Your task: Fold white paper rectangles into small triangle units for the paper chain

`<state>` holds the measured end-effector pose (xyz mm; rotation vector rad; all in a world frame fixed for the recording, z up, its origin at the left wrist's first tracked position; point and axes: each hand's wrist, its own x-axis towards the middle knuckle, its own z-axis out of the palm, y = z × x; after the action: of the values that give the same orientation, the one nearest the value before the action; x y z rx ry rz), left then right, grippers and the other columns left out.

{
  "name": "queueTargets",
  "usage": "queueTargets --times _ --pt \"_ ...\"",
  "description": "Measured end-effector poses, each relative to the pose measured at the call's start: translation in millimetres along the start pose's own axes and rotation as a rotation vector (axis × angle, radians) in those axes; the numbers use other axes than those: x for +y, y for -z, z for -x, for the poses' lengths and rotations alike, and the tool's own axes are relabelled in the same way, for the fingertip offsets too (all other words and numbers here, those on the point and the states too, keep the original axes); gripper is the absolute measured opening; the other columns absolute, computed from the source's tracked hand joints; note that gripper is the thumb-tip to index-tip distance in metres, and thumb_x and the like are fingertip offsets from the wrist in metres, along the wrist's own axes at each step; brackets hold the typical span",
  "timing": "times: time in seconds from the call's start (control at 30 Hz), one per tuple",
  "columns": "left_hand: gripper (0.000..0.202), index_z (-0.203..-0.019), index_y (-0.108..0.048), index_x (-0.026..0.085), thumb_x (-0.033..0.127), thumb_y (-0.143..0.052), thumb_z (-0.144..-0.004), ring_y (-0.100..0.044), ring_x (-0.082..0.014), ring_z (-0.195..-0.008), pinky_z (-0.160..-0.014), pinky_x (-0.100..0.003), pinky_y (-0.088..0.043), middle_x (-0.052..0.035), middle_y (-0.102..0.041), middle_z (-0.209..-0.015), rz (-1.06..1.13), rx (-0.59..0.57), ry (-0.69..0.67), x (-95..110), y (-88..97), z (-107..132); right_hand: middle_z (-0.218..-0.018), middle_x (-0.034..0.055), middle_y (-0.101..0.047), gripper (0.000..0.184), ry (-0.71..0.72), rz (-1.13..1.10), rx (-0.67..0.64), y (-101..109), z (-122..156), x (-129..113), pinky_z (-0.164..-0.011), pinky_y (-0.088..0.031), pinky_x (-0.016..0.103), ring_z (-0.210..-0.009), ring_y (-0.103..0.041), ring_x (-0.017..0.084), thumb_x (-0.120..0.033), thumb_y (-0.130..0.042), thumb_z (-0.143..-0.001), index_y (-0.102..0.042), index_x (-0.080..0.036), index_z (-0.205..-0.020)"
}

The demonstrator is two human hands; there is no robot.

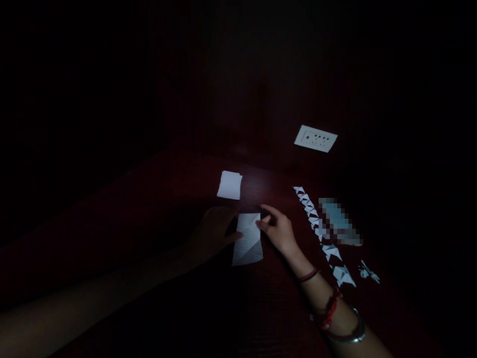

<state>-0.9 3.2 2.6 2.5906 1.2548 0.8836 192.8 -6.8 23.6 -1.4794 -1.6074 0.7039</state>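
A small rectangular sheet of paper (pixel 248 244) with rows of faint print is between my two hands, its lower right part in shadow. My left hand (pixel 218 228), dim in the dark, has its thumb on the sheet's left edge and its fingers near the top left corner. At the upper right edge, the thumb of my right hand (pixel 278 230) presses on the paper, with the index finger stretched past the top. Both hands hold the sheet by its sides. Beyond it lies a small stack of white paper (pixel 230 185).
Right of my hands runs a row of folded white paper pieces (pixel 308 208), with larger folded pieces (pixel 342 275) nearer me. A blurred-out phone-like object (pixel 340 221) and small white bits (pixel 368 272) lie beside them. A wall socket (pixel 316 138) is behind the dark red table (pixel 272 298).
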Motion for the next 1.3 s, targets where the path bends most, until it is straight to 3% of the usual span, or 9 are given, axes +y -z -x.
queueTargets --times 0.13,0.37,0.5,0.63,0.77,1.07,1.3 --pt "0.071 -0.131 -0.025 0.020 0.041 -0.061 -0.074 -0.048 -0.0238 -0.101 -0.089 -0.041 -0.029 -0.0044 -0.057 -0.105 -0.043 -0.003 0.049 2 -2.1 -1 -0.060 -0.0038 -0.056 0.043 0.030 0.062 0.015 1 -2 2 -0.057 -0.042 0.020 -0.053 -0.049 0.009 -0.016 -0.054 -0.067 -0.058 -0.015 -0.110" --pt "0.060 -0.130 -0.028 0.021 0.027 -0.057 -0.078 -0.047 -0.0223 -0.103 -0.091 -0.040 -0.032 -0.0048 -0.055 -0.109 0.050 -0.037 0.056 8 -6.4 0 -0.060 -0.0009 -0.060 0.028 0.040 0.164 -0.009 1 -6 6 -0.057 -0.041 0.020 -0.054 -0.052 0.010 -0.017 -0.052 -0.069 -0.067 -0.014 -0.093" --pt "0.057 -0.131 -0.026 0.024 0.020 -0.052 -0.080 -0.044 -0.0206 -0.107 -0.093 -0.038 -0.033 -0.0050 -0.048 -0.118 0.150 -0.040 0.020 10 -6.8 1 -0.063 -0.0013 -0.061 0.032 0.029 0.136 -0.014 2 -6 4 -0.061 -0.043 0.021 -0.057 -0.054 0.010 -0.018 -0.054 -0.069 -0.063 -0.014 -0.099" --pt "0.063 -0.132 -0.022 0.029 0.012 -0.051 -0.078 -0.050 -0.0158 -0.095 -0.085 -0.032 -0.041 -0.0038 -0.040 -0.121 0.266 -0.041 0.033 13 -5.2 2 -0.066 -0.0011 -0.063 0.038 0.019 0.113 -0.026 4 1 -2 -0.063 -0.044 0.022 -0.059 -0.056 0.010 -0.017 -0.056 -0.068 -0.059 -0.013 -0.106" --pt "0.067 -0.131 -0.022 0.034 0.007 -0.050 -0.076 -0.053 -0.0135 -0.088 -0.083 -0.032 -0.044 -0.0029 -0.035 -0.123 0.255 -0.035 0.056 18 -2.6 3 -0.066 -0.0011 -0.063 0.045 0.049 0.110 -0.037 3 10 -9 -0.062 -0.044 0.021 -0.059 -0.055 0.010 -0.016 -0.056 -0.068 -0.055 -0.013 -0.113" --pt "0.069 -0.133 -0.016 0.036 0.002 -0.042 -0.078 -0.056 -0.0122 -0.085 -0.081 -0.032 -0.047 -0.0048 -0.033 -0.128 0.287 -0.078 -0.057 25 1.7 2 -0.063 -0.0020 -0.062 0.048 0.045 0.106 -0.059 1 14 -9 -0.059 -0.045 0.022 -0.057 -0.055 0.010 -0.016 -0.054 -0.070 -0.051 -0.016 -0.118" --pt "0.070 -0.135 -0.009 0.031 0.006 -0.041 -0.079 -0.048 -0.0207 -0.108 -0.090 -0.037 -0.042 -0.0077 -0.025 -0.136 0.257 -0.139 -0.123 25 9.0 -1 -0.072 -0.0003 -0.065 0.050 0.078 0.096 -0.112 -1 18 -10 -0.063 -0.046 0.022 -0.063 -0.058 0.011 -0.012 -0.054 -0.070 -0.049 -0.016 -0.120"
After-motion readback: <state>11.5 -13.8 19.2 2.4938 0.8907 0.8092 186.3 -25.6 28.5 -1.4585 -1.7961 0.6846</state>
